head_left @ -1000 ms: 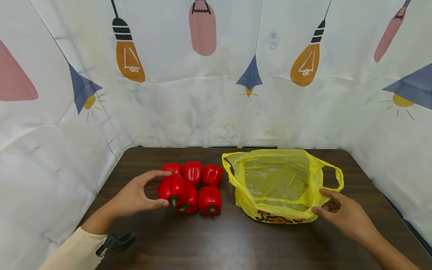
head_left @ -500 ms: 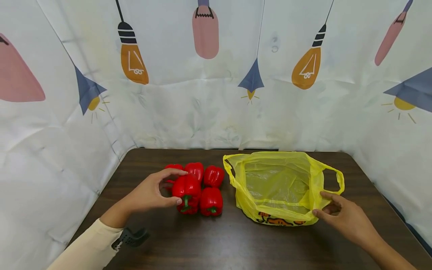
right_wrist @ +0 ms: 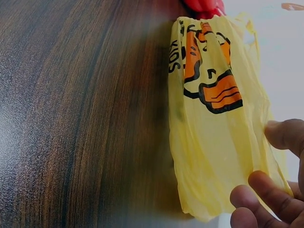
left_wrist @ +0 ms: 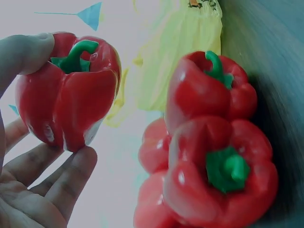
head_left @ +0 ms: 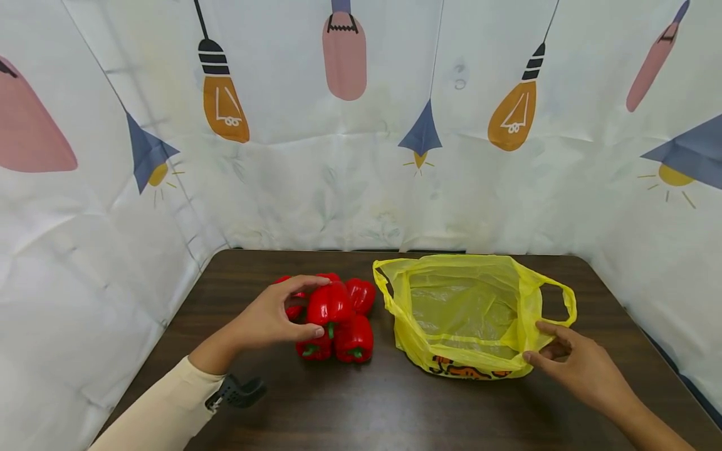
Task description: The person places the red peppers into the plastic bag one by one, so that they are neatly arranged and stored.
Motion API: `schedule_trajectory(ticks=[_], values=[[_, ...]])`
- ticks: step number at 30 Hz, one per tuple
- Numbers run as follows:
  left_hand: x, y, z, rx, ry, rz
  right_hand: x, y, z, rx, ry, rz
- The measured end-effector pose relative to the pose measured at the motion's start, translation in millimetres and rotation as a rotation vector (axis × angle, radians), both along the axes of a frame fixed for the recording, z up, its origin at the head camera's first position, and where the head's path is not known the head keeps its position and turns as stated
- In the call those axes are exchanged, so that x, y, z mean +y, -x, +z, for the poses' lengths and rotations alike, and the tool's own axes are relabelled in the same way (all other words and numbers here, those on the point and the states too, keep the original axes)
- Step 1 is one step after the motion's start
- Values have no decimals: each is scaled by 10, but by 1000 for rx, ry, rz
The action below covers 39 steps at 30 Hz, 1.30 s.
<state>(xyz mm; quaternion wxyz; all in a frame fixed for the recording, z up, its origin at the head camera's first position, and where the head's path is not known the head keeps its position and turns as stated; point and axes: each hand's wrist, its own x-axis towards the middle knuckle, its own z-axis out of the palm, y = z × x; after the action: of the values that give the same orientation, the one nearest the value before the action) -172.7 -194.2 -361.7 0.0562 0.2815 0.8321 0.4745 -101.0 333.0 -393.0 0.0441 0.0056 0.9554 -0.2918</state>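
My left hand (head_left: 264,324) grips a glossy red bell pepper (head_left: 329,304) with a green stem, thumb at the stem end and fingers at the other. In the left wrist view this pepper (left_wrist: 71,95) hangs beside the others, apart from them. Several more red peppers (head_left: 354,340) lie grouped on the table under and behind it, some partly hidden by the hand. To the right, a yellow plastic bag (head_left: 410,344) stands with its mouth wide. My right hand (head_left: 586,366) pinches the bag's right rim near a handle; the right wrist view shows the printed side (right_wrist: 213,142).
The dark wood table (head_left: 395,413) carries the peppers and bag. A white curtain (head_left: 316,188) printed with lamps and bulbs encloses its back and sides. A dark strap (head_left: 239,391) hangs from my left wrist.
My left hand has carried the pepper to the right and slightly up, over the other peppers, toward the bag. The right hand and bag stay nearly in place; the head view shifts slightly.
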Motion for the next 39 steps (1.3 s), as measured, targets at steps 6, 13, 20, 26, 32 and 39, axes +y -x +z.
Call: schedule_trajectory(ticks=[6,13,20,26,32,39], values=[[137,28,27,-11,-18,-59,-3,-10,-6,9,6,5],[292,39,69,-26,11,-64,0,-9,-10,13,9,1],[442,49,106,-30,37,-70,4,-2,-13,7,5,-1],[550,83,116,-24,50,-84,7,-4,-25,15,7,-2],[640,103,129,-60,40,-84,16,0,-32,23,8,1],[753,131,139,-83,59,-91,19,8,-30,18,2,8]])
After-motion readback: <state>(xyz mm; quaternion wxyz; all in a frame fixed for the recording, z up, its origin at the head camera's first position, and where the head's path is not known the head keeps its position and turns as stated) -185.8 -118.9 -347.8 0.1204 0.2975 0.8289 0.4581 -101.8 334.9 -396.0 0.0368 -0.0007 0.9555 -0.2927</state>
